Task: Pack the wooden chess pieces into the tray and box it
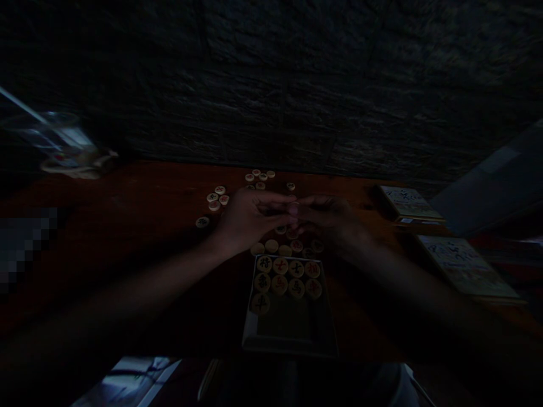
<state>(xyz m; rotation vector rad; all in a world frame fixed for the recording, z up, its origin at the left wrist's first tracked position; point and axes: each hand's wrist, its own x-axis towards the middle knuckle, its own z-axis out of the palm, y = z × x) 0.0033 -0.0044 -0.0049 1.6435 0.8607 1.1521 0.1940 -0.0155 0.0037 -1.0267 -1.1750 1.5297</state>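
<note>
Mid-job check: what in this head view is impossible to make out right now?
All head view:
1. Whether the left hand and right hand pinch a piece: fingers and darkness hide it.
2. Loose pieces below the hands: partly covered, count unclear.
3. Marks on the far pieces: too small, dim.
4. Cup at left: blurred, contents unclear.
5. Patch at the left edge: pixelated.

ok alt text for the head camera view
In dim light, a person's left hand and right hand meet fingertip to fingertip over a reddish-brown wooden table strewn with round pale wooden game discs. Nearer the camera, a shallow rectangular box holds nine more.
</note>
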